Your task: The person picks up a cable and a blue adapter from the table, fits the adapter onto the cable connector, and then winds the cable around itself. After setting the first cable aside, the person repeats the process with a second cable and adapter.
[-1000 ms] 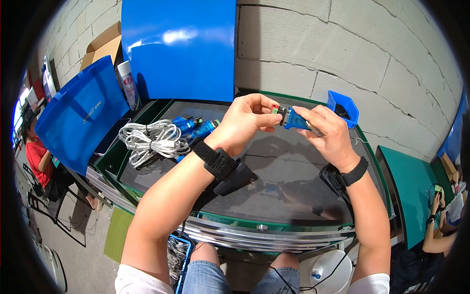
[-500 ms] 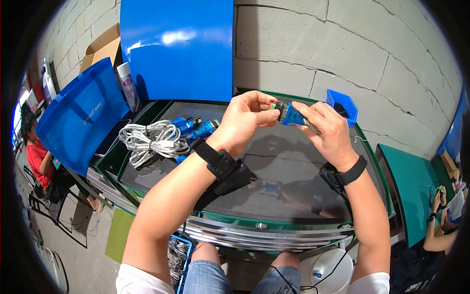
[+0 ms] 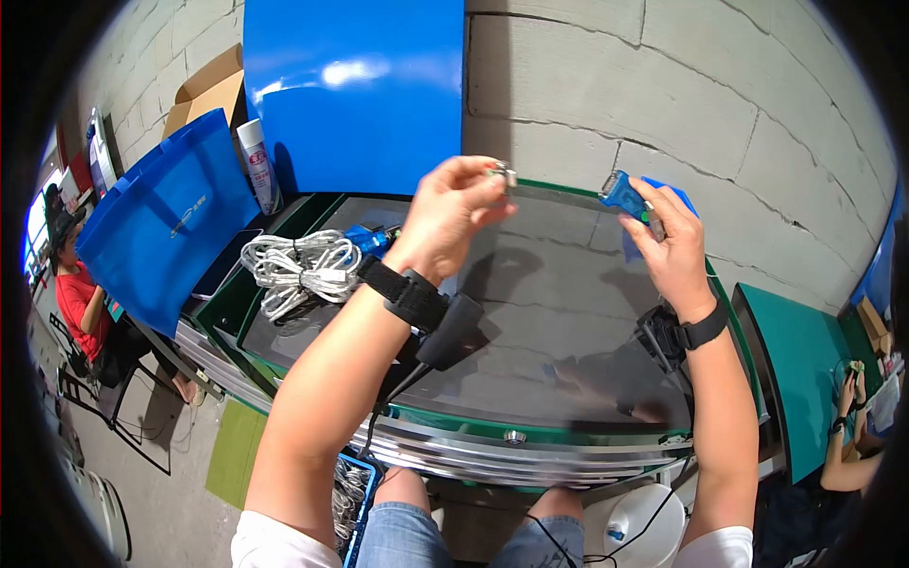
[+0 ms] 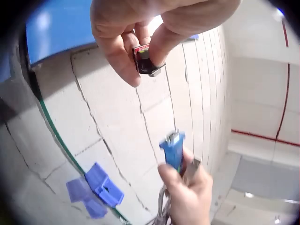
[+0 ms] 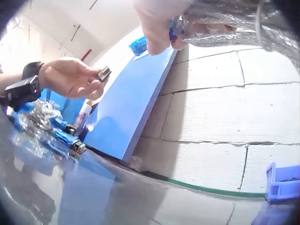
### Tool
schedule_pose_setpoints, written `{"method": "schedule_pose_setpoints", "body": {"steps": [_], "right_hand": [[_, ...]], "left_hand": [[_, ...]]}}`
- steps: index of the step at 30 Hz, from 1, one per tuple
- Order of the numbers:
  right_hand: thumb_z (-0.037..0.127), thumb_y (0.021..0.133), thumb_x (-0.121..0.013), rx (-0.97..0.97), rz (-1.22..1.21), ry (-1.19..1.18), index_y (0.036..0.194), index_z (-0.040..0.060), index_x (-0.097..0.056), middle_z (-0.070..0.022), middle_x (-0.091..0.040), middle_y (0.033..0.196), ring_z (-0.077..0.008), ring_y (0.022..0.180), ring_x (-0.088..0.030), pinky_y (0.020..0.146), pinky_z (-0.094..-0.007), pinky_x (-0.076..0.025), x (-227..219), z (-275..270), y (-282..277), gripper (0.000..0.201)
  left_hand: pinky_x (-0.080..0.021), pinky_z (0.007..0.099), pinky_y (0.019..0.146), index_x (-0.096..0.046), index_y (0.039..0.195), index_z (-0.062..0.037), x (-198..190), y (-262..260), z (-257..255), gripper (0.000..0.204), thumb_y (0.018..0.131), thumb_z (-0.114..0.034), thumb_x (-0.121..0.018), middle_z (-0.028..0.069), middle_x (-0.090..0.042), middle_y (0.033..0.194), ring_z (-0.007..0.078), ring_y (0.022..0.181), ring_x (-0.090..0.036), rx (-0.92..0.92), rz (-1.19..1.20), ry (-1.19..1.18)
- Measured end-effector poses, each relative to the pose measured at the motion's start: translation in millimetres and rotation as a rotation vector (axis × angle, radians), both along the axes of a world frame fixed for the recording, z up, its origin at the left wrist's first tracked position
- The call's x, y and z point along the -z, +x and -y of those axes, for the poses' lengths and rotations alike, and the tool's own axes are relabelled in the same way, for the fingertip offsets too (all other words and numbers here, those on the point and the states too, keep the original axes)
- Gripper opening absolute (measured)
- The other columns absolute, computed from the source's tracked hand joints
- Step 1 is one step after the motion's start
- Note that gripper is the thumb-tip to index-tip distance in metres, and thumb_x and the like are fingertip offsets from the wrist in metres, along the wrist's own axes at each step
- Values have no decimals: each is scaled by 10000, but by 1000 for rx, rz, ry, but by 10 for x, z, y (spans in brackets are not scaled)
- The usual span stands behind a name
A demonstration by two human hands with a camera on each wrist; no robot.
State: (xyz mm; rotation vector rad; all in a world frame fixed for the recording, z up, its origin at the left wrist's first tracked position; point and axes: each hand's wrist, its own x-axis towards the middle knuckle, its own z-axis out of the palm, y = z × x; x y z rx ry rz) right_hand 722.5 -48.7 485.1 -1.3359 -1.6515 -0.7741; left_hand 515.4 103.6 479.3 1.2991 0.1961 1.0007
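Above the glass table top point(image 3: 568, 322), my left hand point(image 3: 492, 185) pinches a small black terminal adapter point(image 3: 503, 174) between thumb and fingers; the left wrist view shows its red and green end point(image 4: 147, 61). My right hand point(image 3: 649, 213) grips a blue serial connector point(image 3: 623, 192), whose silver cable point(image 5: 220, 23) runs back through the fist. The two parts are apart, with a clear gap between them. In the right wrist view the connector point(image 5: 138, 45) is at the top and the left hand point(image 5: 96, 79) is further left.
A coil of white cables point(image 3: 298, 265) and more blue connectors point(image 3: 365, 239) lie at the table's left. A small blue bin point(image 4: 103, 185) sits by the block wall behind my right hand. Blue panel point(image 3: 355, 90), spray can point(image 3: 256, 161) and blue bag point(image 3: 156, 218) stand left.
The adapter and blue connector, joined a second ago, are now pulled apart. Both hands rose; the left holds the adapter, the right moved right with the connector.
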Motion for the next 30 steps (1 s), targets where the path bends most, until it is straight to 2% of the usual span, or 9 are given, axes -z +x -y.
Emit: {"method": "schedule_pose_setpoints", "body": {"steps": [2,3,5,7,12,14,18,27,30], "right_hand": [[6,724,-713,-57,-38,15,1138,88,-621,-61,-530,761,-171,623,-483,563,-282,-418,23,-32,-39,432],[14,734,-715,-134,-49,-23,1147,80,-614,-56,-523,773,-151,616,-461,552,-273,-402,46,-35,-101,431],[22,744,-717,-204,-62,-61,1157,72,-607,-50,-515,784,-132,609,-439,542,-264,-387,87,-28,-155,431],[36,746,-724,-286,-101,-179,1179,71,-590,-39,-515,813,-119,601,-416,535,-251,-377,119,-43,-171,455],[15,757,-711,-333,-129,-216,1207,84,-573,-34,-528,859,-105,628,-433,540,-242,-381,145,-57,-174,476],[-1,765,-699,-421,-144,-199,1212,90,-570,-38,-540,889,-109,673,-458,550,-240,-392,156,-79,-174,475],[-7,772,-691,-416,-166,-253,1212,87,-568,-45,-547,901,-120,709,-478,565,-239,-406,154,-61,-176,466],[-16,769,-688,-476,-145,-246,1200,75,-567,-74,-582,963,-188,842,-550,721,-283,-453,139,-64,-191,457],[-15,764,-690,-474,-147,-247,1199,74,-567,-74,-584,961,-191,842,-551,735,-287,-455,142,-64,-194,460]], "left_hand": [[-545,329,834,-513,1182,-30,-4,34,66,312,889,-91,-601,65,-611,936,146,863,-613,207,8,-74],[-545,329,834,-513,1182,-30,-3,28,65,312,889,-91,-601,65,-611,936,146,863,-613,209,11,-76],[-549,318,825,-512,1184,-30,4,27,64,316,895,-120,-602,71,-612,955,151,892,-617,423,-22,-44],[-552,319,817,-513,1190,-31,-3,20,90,327,896,-142,-601,80,-612,983,156,912,-617,419,-42,-24],[-555,317,795,-529,1167,-16,-13,15,148,265,924,-118,-550,90,-611,983,162,878,-620,499,-40,12],[-556,315,793,-528,1166,-14,-13,19,166,266,923,-119,-552,90,-611,986,160,884,-620,515,-35,8],[-558,310,790,-529,1164,-11,-6,23,171,265,921,-115,-555,90,-613,988,157,890,-622,542,-29,10],[-563,301,785,-505,1156,23,-19,18,202,298,910,-129,-576,101,-607,978,162,875,-631,556,-24,45],[-560,323,823,-515,1183,-9,-10,15,175,322,902,-147,-589,86,-607,1036,162,908,-629,582,-35,65]]}}
